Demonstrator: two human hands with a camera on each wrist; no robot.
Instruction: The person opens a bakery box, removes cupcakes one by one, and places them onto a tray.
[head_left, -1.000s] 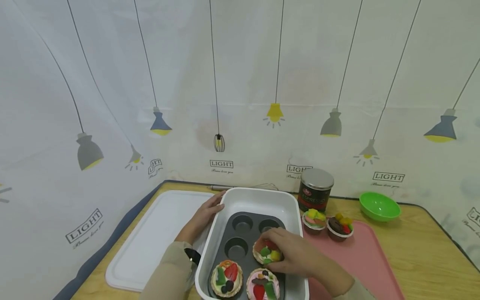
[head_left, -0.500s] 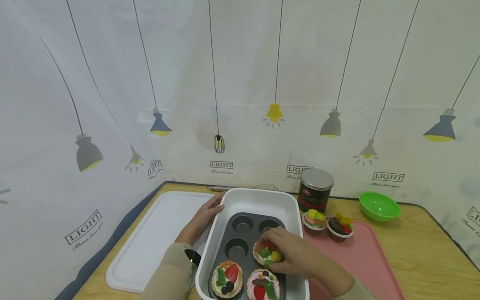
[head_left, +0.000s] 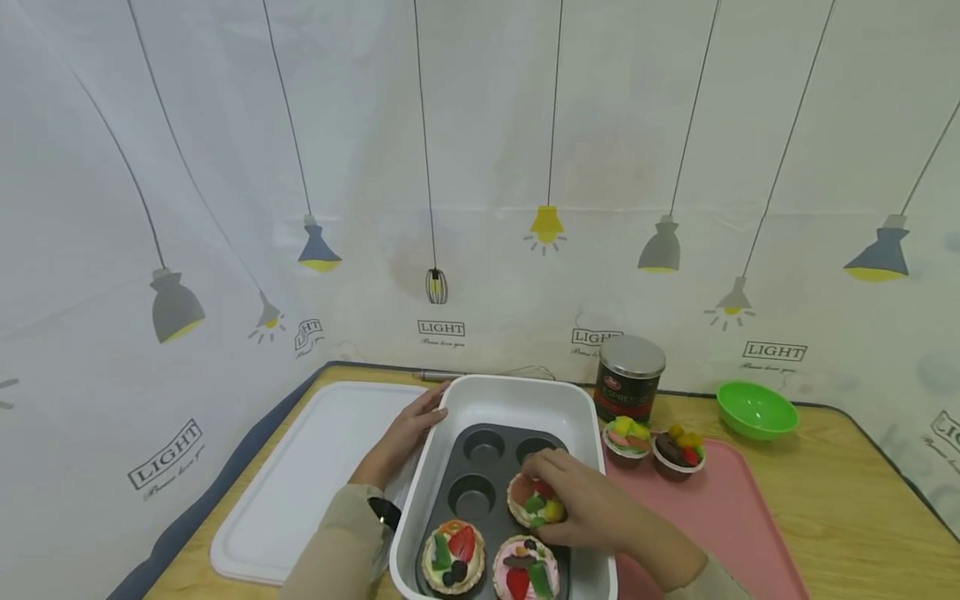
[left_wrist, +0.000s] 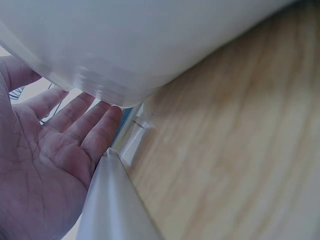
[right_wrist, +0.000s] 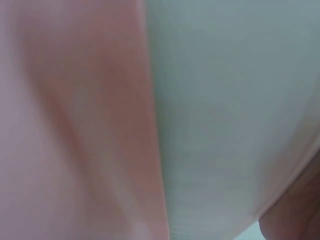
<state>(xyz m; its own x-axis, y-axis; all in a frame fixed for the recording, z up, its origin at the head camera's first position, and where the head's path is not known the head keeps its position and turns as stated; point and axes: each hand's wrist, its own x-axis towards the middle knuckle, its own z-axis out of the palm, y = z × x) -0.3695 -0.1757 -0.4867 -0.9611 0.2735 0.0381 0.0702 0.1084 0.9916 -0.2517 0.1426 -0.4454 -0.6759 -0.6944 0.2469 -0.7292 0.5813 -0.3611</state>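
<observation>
My right hand [head_left: 588, 504] pinches a fruit-topped tart [head_left: 531, 502] at the right side of the dark muffin tin [head_left: 501, 467], its fingers partly covering the tart. The tin lies inside a deep white rectangular tub [head_left: 517, 404]. Two more fruit tarts sit in the near cups: one with cream and a strawberry [head_left: 453, 557], one with pink filling [head_left: 527, 570]. My left hand [head_left: 405, 437] rests along the tub's left wall. In the left wrist view its fingers [left_wrist: 97, 132] lie nearly straight against the outer wall. The right wrist view shows mostly the tub's side, blurred.
A white board [head_left: 300, 475] lies left of the tub, a pink tray [head_left: 720, 508] right of it. Two cupcakes [head_left: 627, 438] [head_left: 678, 454] stand on the pink tray's far end. Behind are a coffee tin [head_left: 630, 379], a green bowl [head_left: 757, 410] and a whisk [head_left: 442, 376].
Almost nothing differs. The right hand keeps hold of the same tart, which tilts or shifts very slightly. The left hand stays at the tub's wall.
</observation>
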